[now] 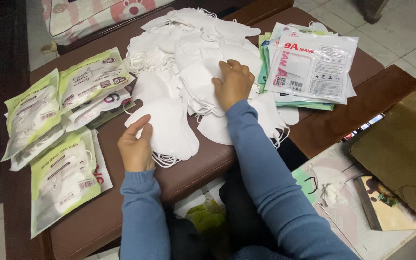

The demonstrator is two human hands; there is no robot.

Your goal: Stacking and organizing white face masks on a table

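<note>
The left hand point(135, 147) grips a small stack of flat white fabric face masks point(167, 130) at its near left edge, thumb on top and fingers under, on the brown padded bench top point(203, 168). Thin white ear loops spill out from below the stack just right of that grip. Left of the hand lie green-and-clear plastic pouches point(63, 178), sealed flat with white masks showing through their clear windows; more such pouches sit farther left and beyond, overlapping one another.

The right hand point(234, 83) rests palm down, fingers bent, on a big loose heap of white fabric masks point(193, 53); whether it pinches one or only presses is not clear. The heap spreads beyond and to the left of this hand. Just right of it sits a pile of white-and-clear flat mask pouches point(311, 67) with teal ones under, each holding folded masks. Both arms wear blue knit sleeves point(270, 183).
</note>
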